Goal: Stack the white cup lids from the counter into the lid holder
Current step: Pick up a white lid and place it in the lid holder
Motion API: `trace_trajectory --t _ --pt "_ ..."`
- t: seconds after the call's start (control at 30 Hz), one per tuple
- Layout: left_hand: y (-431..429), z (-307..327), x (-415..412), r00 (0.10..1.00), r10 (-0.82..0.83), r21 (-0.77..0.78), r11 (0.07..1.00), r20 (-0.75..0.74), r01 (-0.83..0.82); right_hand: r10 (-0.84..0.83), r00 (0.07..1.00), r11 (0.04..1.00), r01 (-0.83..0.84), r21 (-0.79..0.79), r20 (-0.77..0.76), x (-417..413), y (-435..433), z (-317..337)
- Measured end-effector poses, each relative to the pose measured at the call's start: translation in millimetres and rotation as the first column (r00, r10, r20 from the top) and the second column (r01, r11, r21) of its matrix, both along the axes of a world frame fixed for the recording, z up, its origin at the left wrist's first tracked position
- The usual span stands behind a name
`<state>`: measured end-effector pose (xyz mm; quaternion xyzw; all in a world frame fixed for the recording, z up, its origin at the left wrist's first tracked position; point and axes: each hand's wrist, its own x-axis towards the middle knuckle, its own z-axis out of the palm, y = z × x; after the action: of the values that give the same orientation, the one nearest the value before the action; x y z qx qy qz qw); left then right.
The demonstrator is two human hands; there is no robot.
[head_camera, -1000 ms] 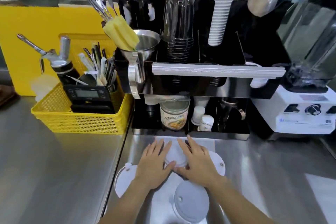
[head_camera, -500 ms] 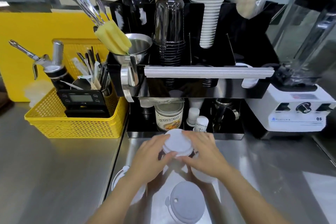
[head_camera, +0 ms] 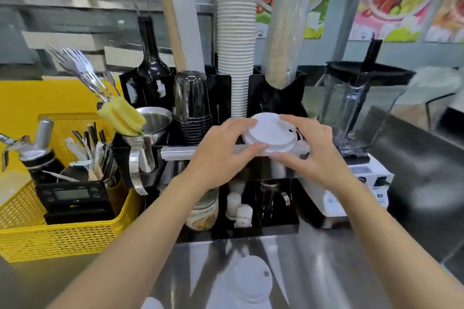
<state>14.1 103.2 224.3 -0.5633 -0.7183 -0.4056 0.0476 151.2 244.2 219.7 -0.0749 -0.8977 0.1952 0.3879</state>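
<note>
Both hands grasp one white lid (head_camera: 271,134), left hand (head_camera: 221,150) and right hand (head_camera: 311,150) pinching opposite rims, presumably to keep it level. Lid held above the black organiser (head_camera: 273,98), right compartment. Another lid (head_camera: 251,281) lies near, on the bench (head_camera: 339,271).

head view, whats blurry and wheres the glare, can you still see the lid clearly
Head view: the white lid held between the left hand and right hand is fairly sharp; the lids on the counter are smeared by motion blur; the right edge beyond the blender is blurred and bent by the wide lens; glare streaks the steel counter.
</note>
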Motion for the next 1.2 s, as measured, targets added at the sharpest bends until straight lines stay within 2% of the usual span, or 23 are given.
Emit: trace_trajectory --t 0.1,0.27,0.4,0.53,0.67,0.77,0.9,1.03,1.1,1.13,1.2 --pt "35.4 17.7 -6.6 0.998 -0.013 -0.066 0.998 -0.066 0.009 -0.066 0.989 0.998 0.066 -0.001 0.131 -2.3 33.1 18.0" --pt "78.4 30.6 -19.4 0.972 -0.03 -0.175 0.985 -0.232 -0.011 -0.178 0.929 0.983 0.154 0.098 0.325 -14.5 78.9 30.2" --pt "104.2 28.2 -29.7 0.924 -0.031 -0.291 0.952 -0.381 -0.088 -0.258 0.856 0.961 0.179 0.212 0.448 -27.0 100.4 30.8" --pt "123.3 11.3 -42.0 0.857 -0.098 -0.39 0.912 -0.506 -0.126 -0.315 0.761 0.931 0.133 0.34 0.568 -39.0 108.7 28.2" --pt "136.3 5.9 -46.1 0.847 -0.165 -0.494 0.86 -0.506 -0.127 -0.365 0.594 0.922 0.124 0.367 0.717 -50.4 114.5 36.0" --pt "143.5 4.7 -41.4 0.872 -0.213 -0.578 0.811 -0.441 -0.094 -0.365 0.466 0.927 0.099 0.363 0.806 -62.2 112.2 36.0" --pt "146.7 5.0 -39.7 0.883 -0.238 -0.643 0.761 -0.404 -0.09 -0.322 0.39 0.946 0.096 0.31 0.863 -70.2 111.1 30.7" --pt "147.7 3.3 -40.9 0.908 -0.22 -0.648 0.759 -0.356 -0.07 -0.362 0.311 0.931 0.063 0.361 0.879 -71.9 110.9 31.9" --pt "145.1 -0.4 -39.7 0.894 -0.211 -0.592 0.803 -0.396 -0.073 -0.373 0.344 0.925 0.066 0.374 0.862 -69.2 111.4 27.7" --pt "142.5 -2.5 -39.3 0.888 -0.201 -0.547 0.835 -0.412 -0.065 -0.366 0.397 0.927 0.072 0.369 0.842 -65.6 111.3 26.0" --pt "133.3 -5.8 -37.2 0.896 -0.17 -0.429 0.903 -0.409 -0.025 -0.336 0.562 0.933 0.09 0.348 0.756 -56.0 110.8 24.0"
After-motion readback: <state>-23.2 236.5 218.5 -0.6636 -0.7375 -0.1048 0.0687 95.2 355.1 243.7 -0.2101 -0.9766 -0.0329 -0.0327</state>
